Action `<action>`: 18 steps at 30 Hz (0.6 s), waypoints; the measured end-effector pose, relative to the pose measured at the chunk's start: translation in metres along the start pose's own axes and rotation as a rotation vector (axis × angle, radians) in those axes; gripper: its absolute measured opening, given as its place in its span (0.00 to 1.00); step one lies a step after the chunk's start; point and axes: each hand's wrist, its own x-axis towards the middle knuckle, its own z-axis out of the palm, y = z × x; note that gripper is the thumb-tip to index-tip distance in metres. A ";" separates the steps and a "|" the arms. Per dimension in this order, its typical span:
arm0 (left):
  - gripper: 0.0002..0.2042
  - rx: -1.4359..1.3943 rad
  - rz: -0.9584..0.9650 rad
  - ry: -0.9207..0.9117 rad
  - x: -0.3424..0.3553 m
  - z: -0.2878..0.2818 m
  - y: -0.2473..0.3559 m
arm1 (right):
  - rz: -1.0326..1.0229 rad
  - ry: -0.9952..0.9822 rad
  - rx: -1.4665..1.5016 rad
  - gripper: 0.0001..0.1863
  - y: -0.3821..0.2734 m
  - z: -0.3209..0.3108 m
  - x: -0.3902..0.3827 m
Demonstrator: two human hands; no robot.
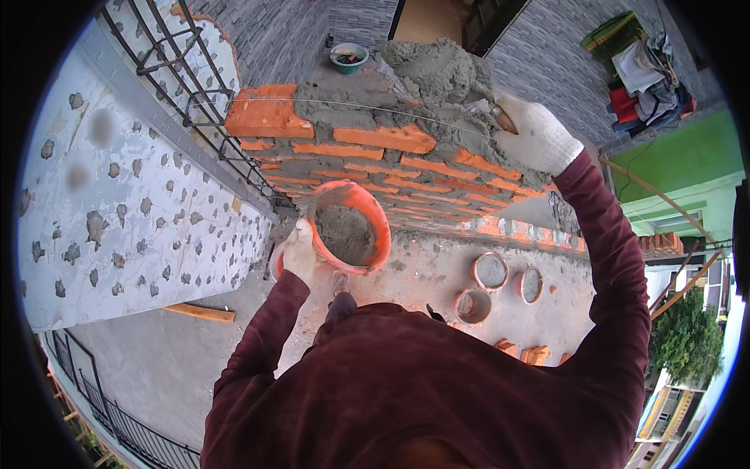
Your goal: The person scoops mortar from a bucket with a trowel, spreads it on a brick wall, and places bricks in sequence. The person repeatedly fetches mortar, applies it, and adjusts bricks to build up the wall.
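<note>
My left hand [298, 248], in a white glove, is closed at the side of an orange bucket [378, 227] with grey mortar [344, 234] in it. The bucket is tilted, held in front of the brick wall [383, 139]. My right hand [541, 134], also gloved, is wrapped round the wooden handle of a trowel [505, 121] at the wall's top. Most of the blade is hidden against the mortar. A large heap of wet mortar [441, 69] lies on the wall top beside the trowel. A thin string line [375, 105] runs along the top course.
Steel rebar [168, 59] stands at the left end, next to a pitted white wall [117, 211]. Three mortar buckets [491, 271] and loose bricks [534, 356] are on the floor to the right. Behind the wall sits a green basin [348, 58]; clothes [644, 78] hang at far right.
</note>
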 end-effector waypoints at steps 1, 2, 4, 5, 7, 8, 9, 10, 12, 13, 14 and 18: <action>0.26 0.026 0.022 0.004 0.010 0.000 -0.006 | -0.055 0.100 -0.144 0.10 0.002 0.015 0.004; 0.26 0.056 0.044 0.020 0.015 -0.003 -0.010 | 0.036 0.040 -0.254 0.12 -0.014 0.028 0.007; 0.26 0.076 -0.014 -0.037 0.012 0.001 0.003 | -0.001 0.104 -0.269 0.10 -0.021 0.056 0.002; 0.26 0.063 -0.045 -0.046 0.010 0.005 0.012 | 0.035 0.142 -0.272 0.10 -0.026 0.056 -0.001; 0.26 0.023 -0.119 -0.050 0.007 0.017 0.026 | 0.115 0.210 -0.280 0.10 -0.039 0.047 -0.013; 0.26 -0.002 -0.146 -0.034 0.006 0.021 0.032 | 0.175 0.238 -0.279 0.10 -0.046 0.037 -0.017; 0.26 -0.032 -0.178 -0.021 0.006 0.026 0.036 | 0.171 0.285 -0.193 0.11 -0.047 0.027 -0.026; 0.27 -0.063 -0.203 -0.002 0.005 0.028 0.038 | 0.166 0.333 -0.107 0.12 -0.046 0.016 -0.038; 0.27 -0.076 -0.239 0.017 0.001 0.034 0.045 | 0.288 0.229 0.159 0.16 -0.063 -0.005 -0.076; 0.27 -0.059 -0.241 0.029 -0.003 0.036 0.052 | 0.451 0.007 0.326 0.21 -0.081 -0.014 -0.090; 0.28 -0.040 -0.235 0.007 -0.002 0.039 0.050 | 0.332 0.009 0.278 0.22 -0.082 0.007 -0.113; 0.30 0.060 -0.202 -0.123 0.024 0.032 0.019 | 0.182 0.109 0.129 0.20 -0.092 0.131 -0.113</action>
